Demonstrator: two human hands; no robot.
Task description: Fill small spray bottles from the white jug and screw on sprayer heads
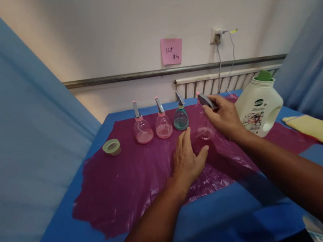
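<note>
Spray bottle (pixel 205 133) was left of the jug (pixel 254 106), its top held in the right hand (pixel 225 116), I guessed for steadiness; the left hand (pixel 185 156), grip open, hung farther left.

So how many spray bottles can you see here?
4: a pink bottle at left, a second pink bottle beside it, then a teal bottle, and a blurred clear bottle at the right hand. Others could be hidden behind the jug.

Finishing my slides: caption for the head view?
Right hand holding a gray spray head, left hand open near a teal spray bottle.
</note>
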